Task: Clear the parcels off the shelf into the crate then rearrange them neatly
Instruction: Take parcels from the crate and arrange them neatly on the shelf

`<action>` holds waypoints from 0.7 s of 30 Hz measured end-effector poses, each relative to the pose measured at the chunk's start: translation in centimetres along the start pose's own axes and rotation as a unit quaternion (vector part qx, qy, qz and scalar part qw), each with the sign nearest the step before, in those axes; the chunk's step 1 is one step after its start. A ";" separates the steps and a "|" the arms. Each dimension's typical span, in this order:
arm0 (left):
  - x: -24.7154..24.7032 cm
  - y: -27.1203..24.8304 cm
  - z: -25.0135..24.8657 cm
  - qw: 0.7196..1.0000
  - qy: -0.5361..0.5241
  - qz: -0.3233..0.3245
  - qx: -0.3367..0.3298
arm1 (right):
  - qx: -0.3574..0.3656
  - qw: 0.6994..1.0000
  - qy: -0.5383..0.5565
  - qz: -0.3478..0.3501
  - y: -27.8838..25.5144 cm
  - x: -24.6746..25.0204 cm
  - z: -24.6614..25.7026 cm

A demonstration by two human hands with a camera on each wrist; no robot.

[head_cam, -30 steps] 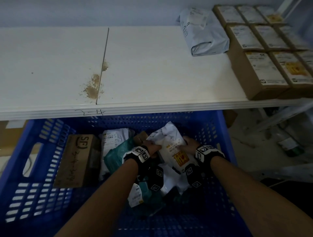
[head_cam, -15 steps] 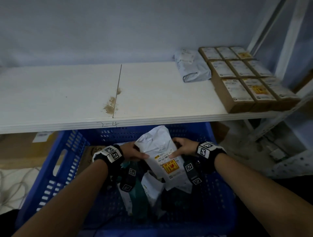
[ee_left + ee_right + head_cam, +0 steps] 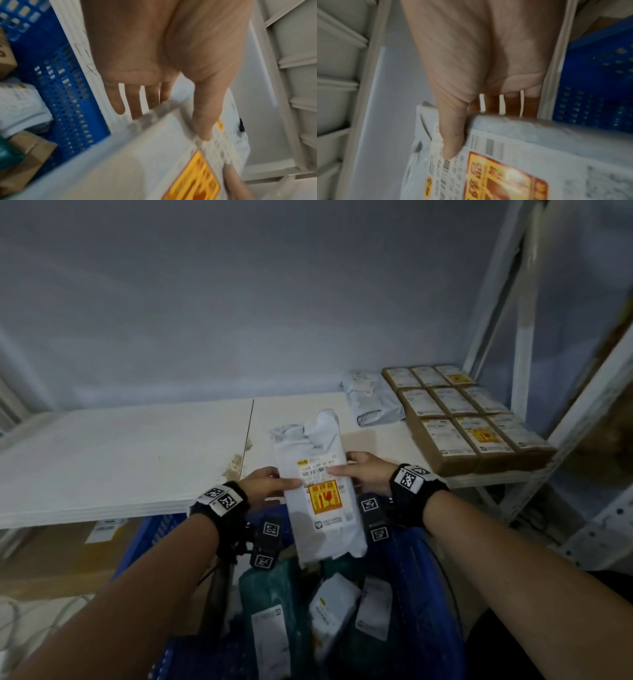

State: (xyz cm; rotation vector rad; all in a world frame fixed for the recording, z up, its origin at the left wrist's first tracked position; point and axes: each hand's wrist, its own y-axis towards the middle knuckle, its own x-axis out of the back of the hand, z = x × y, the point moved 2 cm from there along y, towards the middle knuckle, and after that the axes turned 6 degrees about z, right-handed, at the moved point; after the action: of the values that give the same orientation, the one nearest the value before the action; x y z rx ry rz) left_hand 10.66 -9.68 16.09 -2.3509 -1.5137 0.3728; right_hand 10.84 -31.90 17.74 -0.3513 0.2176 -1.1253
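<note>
White poly-mailer parcel with orange fragile sticker point(image 3: 323, 494) | raised from blue perforated plastic crate point(image 3: 424, 583) to white shelf point(image 3: 120, 460) edge | left hand point(image 3: 263, 484), right hand point(image 3: 364, 472) fingers clamped on its sides | probably rearranging onto shelf.

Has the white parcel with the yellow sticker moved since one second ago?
Yes. The white parcel, held by the left hand and right hand, has gone up: it was down inside the crate, and now its top overlaps the shelf.
</note>
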 end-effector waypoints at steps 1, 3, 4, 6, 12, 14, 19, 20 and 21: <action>-0.7 0.1 -0.5 1.000 -0.010 0.007 -0.006 | 0.009 1.000 0.015 -0.012 0.0 0.0 0.9; -2.0 0.3 -1.4 0.999 -0.032 0.017 -0.019 | 0.024 0.998 0.044 -0.032 0.2 0.1 2.2; -2.4 0.4 -1.8 0.999 -0.047 0.015 -0.023 | 0.034 0.997 0.054 -0.044 0.3 0.0 2.8; -3.2 0.6 -2.6 0.997 -0.070 0.006 -0.030 | 0.050 0.994 0.072 -0.070 0.3 0.0 3.5; -3.2 3.0 -3.7 0.997 -0.048 -0.054 -0.005 | 0.045 0.995 0.074 -0.041 -0.6 0.4 2.1; -3.4 4.1 -3.9 0.996 -0.038 -0.078 0.001 | 0.041 0.996 0.054 -0.057 -0.9 1.0 1.2; -5.7 6.8 -4.3 0.995 -0.045 -0.088 -0.014 | 0.070 0.981 0.039 -0.178 -1.4 4.0 0.3; -6.3 7.1 -4.5 0.996 -0.037 -0.081 -0.016 | 0.067 0.978 0.041 -0.195 -1.2 4.8 0.0; -7.1 7.3 -4.8 0.997 -0.029 -0.069 -0.017 | 0.063 0.973 0.045 -0.217 -1.0 5.6 -0.3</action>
State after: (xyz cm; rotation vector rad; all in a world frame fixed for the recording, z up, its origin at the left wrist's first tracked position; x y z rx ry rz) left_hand 15.71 -19.62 17.84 -2.2621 -1.7113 0.3864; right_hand 12.24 -37.45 17.91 -0.2399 0.1504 -1.5805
